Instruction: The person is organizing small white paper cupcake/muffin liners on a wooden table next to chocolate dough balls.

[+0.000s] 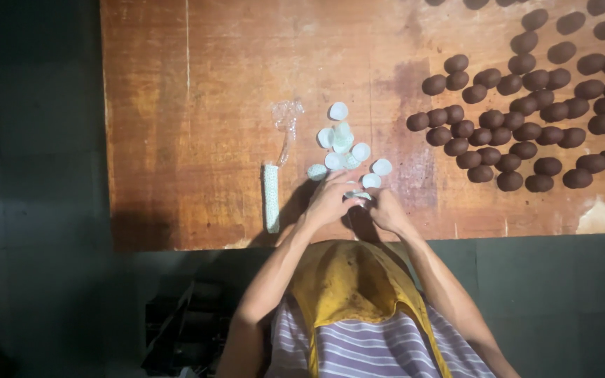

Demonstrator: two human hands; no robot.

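My left hand and my right hand meet at the near edge of a wooden table. Between their fingertips they hold a small stack of white paper cups. Just beyond my fingers lie several loose white paper cups, scattered in a small heap. To the left of my left hand lies a long wrapped sleeve of stacked cups, with its clear plastic wrap twisted open at the far end.
Many dark brown chocolate balls lie in rows over the right half of the table. A pale worn patch marks the near right edge. I wear a yellow apron over a striped shirt. The floor is dark.
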